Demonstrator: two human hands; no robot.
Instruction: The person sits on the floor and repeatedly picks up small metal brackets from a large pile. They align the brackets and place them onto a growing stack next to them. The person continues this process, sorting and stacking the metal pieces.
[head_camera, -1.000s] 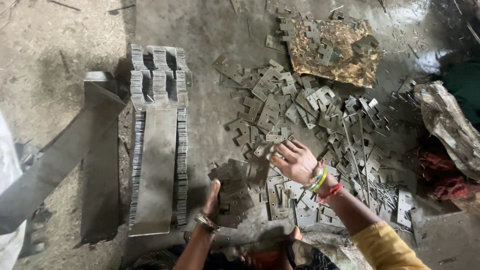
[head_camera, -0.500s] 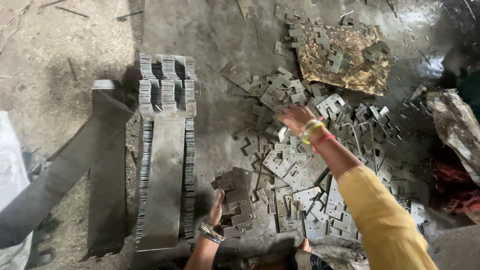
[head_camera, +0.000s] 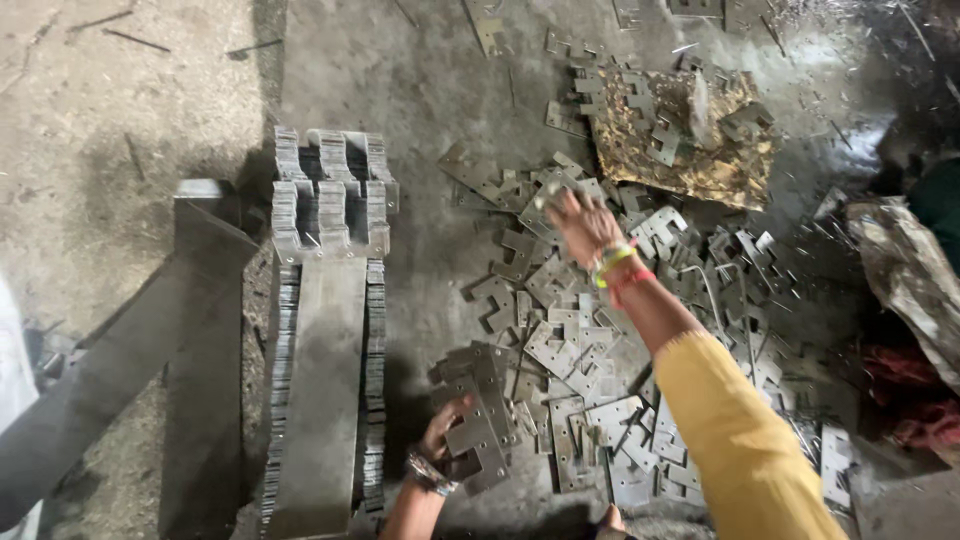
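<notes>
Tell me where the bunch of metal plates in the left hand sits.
Low centre of the head view: the plate bunch rests in the left hand, right of the long stacked rack.

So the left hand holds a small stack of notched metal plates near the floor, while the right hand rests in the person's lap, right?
Not quite. In the head view the left hand does hold the stack of notched metal plates, but the right hand is stretched far forward over the scattered plates, fingers on one of them.

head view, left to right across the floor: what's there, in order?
Dark metal beam → long stack of metal plates → left hand holding a small bundle of plates → right hand reaching into the loose scattered plates → rusty crumpled sheet → cloth bundle.
</notes>
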